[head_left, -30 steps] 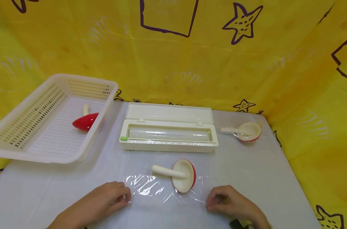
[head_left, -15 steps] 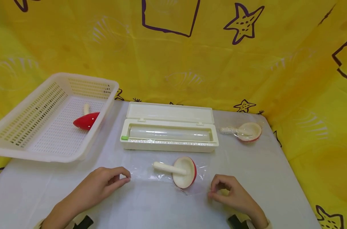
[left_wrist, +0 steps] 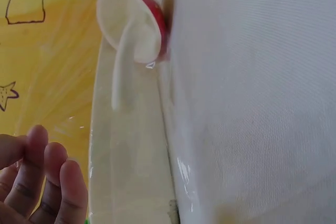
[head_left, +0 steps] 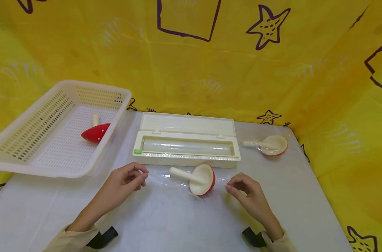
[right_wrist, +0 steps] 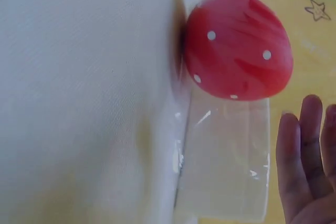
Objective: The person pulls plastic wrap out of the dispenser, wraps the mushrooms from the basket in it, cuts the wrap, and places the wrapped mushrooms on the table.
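Head view: the red-and-cream mushroom-shaped toy (head_left: 202, 180), on clear plastic film (head_left: 162, 180), sits just in front of the cream rectangular plastic box (head_left: 188, 161), nearer it than a second ago; left hand (head_left: 125, 182) and right hand (head_left: 250, 196), before the box's ends, pinch the film between thumb and fingers. Left wrist: the toy's pale hollow faces the camera. Right wrist: white dots show on its red cap, unseen from the head.

No readable text, label, brand, number or sign is showing anywhere on the box (head_left: 186, 161), basket (head_left: 36, 172) or curtain (head_left: 191, 63)
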Available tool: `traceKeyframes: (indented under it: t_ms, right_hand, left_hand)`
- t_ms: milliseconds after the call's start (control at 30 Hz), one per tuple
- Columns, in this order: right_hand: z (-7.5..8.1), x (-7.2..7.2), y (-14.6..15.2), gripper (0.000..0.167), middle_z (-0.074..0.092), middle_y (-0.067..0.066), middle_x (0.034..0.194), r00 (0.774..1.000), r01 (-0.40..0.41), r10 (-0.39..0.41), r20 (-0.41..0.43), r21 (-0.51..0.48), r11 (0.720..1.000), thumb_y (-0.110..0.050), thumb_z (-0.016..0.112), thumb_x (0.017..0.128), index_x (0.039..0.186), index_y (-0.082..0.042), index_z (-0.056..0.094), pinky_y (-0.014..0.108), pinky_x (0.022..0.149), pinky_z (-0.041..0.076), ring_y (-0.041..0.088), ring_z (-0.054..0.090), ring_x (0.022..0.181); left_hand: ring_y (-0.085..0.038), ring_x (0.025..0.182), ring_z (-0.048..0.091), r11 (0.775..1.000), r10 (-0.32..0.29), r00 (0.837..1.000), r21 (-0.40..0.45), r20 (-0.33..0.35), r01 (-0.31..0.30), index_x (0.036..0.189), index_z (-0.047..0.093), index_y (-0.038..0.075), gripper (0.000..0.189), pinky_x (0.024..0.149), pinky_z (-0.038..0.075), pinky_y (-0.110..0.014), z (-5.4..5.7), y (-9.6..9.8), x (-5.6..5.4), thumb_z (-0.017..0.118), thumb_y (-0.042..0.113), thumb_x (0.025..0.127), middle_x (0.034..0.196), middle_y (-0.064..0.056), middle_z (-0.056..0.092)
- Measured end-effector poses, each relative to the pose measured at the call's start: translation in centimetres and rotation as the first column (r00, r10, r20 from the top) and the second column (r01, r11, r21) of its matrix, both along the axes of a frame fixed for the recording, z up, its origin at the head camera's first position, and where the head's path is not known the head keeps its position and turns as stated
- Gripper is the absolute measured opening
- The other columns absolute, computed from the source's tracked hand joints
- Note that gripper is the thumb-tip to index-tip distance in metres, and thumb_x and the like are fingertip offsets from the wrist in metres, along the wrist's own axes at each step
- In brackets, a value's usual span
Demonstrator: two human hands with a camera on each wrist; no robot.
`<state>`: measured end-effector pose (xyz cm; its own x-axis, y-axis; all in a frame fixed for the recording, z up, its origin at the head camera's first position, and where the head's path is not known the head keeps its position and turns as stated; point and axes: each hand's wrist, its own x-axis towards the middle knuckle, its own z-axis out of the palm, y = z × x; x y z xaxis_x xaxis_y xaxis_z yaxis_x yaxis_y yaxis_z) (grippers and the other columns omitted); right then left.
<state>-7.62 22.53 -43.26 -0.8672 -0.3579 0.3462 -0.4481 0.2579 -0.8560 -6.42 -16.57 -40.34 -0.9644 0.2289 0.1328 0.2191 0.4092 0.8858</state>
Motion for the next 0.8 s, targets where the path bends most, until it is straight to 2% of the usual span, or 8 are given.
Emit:
traceKeyframes:
  t_ms: [167, 267, 400, 467, 567, 633, 733, 800]
  right_hand:
    - [-0.4, -1.2, -1.1, 0.018, 0.06, 0.013, 0.09, 0.997, 0.064, -0.066, -0.04, -0.067, 0.996, 0.012, 0.066, 0.087, 0.097, -0.002, 0.061, 0.02, 0.073, 0.056, 0.007, 0.063, 0.083]
    - [-0.7, -1.8, -1.9, 0.018, 0.057, 0.014, 0.095, 0.993, 0.101, -0.108, -0.046, -0.136, 0.986, 0.016, 0.064, 0.086, 0.097, 0.002, 0.06, 0.021, 0.073, 0.057, 0.008, 0.064, 0.084]
    - [-0.9, -2.6, -2.9, 0.015, 0.055, 0.009, 0.097, 0.98, 0.189, -0.197, -0.02, -0.199, 0.962, 0.016, 0.064, 0.086, 0.097, 0.006, 0.06, 0.023, 0.069, 0.059, 0.009, 0.066, 0.082]
    - [-0.9, -2.9, -3.4, 0.012, 0.058, 0.004, 0.092, 0.966, 0.256, -0.259, 0.011, -0.203, 0.945, 0.012, 0.065, 0.087, 0.097, 0.006, 0.061, 0.024, 0.067, 0.059, 0.01, 0.066, 0.078]
    - [-1.0, -3.2, -4.0, 0.011, 0.062, 0.0, 0.085, 0.94, 0.341, -0.334, 0.072, -0.178, 0.923, 0.006, 0.068, 0.088, 0.098, 0.003, 0.065, 0.027, 0.066, 0.059, 0.011, 0.065, 0.073]
    - [-1.1, -3.4, -4.3, 0.01, 0.065, -0.001, 0.084, 0.931, 0.363, -0.35, 0.107, -0.152, 0.919, 0.003, 0.069, 0.089, 0.099, 0.002, 0.065, 0.027, 0.067, 0.059, 0.01, 0.065, 0.074]
    - [-1.5, -3.4, -4.6, 0.01, 0.068, 0.003, 0.091, 0.933, 0.347, -0.331, 0.138, -0.107, 0.932, -0.001, 0.069, 0.091, 0.101, 0.0, 0.066, 0.025, 0.07, 0.058, 0.007, 0.066, 0.083]
    - [-1.8, -3.3, -4.8, 0.01, 0.068, 0.005, 0.096, 0.942, 0.318, -0.304, 0.142, -0.093, 0.943, -0.004, 0.068, 0.092, 0.101, -0.001, 0.066, 0.022, 0.071, 0.057, 0.006, 0.066, 0.09]
  left_hand:
    - [-0.022, 0.069, 0.067, 0.991, 0.025, 0.998, 0.128, 0.053, -0.032, 0.106, 0.06, 0.0, 0.012, 0.066, 0.058, -0.027, -0.4, 0.4, -1.2, 0.062, 0.007, 0.097, 0.081, -0.014, 0.069]
    - [-0.022, 0.073, 0.069, 0.983, 0.043, 0.997, 0.176, 0.061, -0.054, 0.107, 0.059, -0.003, 0.015, 0.069, 0.059, -0.027, -0.8, 0.7, -1.8, 0.062, 0.007, 0.097, 0.084, -0.009, 0.07]
    - [-0.019, 0.078, 0.071, 0.973, 0.066, 0.996, 0.217, 0.057, -0.077, 0.109, 0.059, -0.008, 0.019, 0.072, 0.06, -0.025, -1.3, 1.2, -2.4, 0.063, 0.006, 0.096, 0.089, -0.013, 0.072]
    - [-0.017, 0.079, 0.071, 0.969, 0.076, 0.995, 0.232, 0.058, -0.087, 0.109, 0.059, -0.009, 0.02, 0.073, 0.059, -0.024, -1.5, 1.5, -2.8, 0.063, 0.006, 0.096, 0.092, -0.021, 0.071]
    - [-0.016, 0.081, 0.071, 0.965, 0.088, 0.994, 0.24, 0.06, -0.1, 0.107, 0.059, -0.009, 0.019, 0.074, 0.059, -0.024, -1.7, 1.9, -3.2, 0.063, 0.006, 0.096, 0.094, -0.028, 0.07]
    - [-0.015, 0.082, 0.071, 0.966, 0.091, 0.993, 0.235, 0.07, -0.105, 0.107, 0.059, -0.009, 0.019, 0.075, 0.059, -0.023, -1.9, 2.3, -3.4, 0.063, 0.006, 0.096, 0.095, -0.028, 0.07]
    - [-0.014, 0.085, 0.071, 0.972, 0.094, 0.991, 0.208, 0.091, -0.111, 0.108, 0.06, -0.007, 0.018, 0.076, 0.058, -0.021, -2.2, 2.9, -3.6, 0.062, 0.007, 0.097, 0.097, -0.025, 0.071]
    - [-0.019, 0.087, 0.072, 0.983, 0.101, 0.992, 0.146, 0.081, -0.112, 0.109, 0.062, -0.003, 0.017, 0.076, 0.057, -0.021, -2.4, 3.3, -3.7, 0.063, 0.009, 0.097, 0.098, -0.02, 0.073]
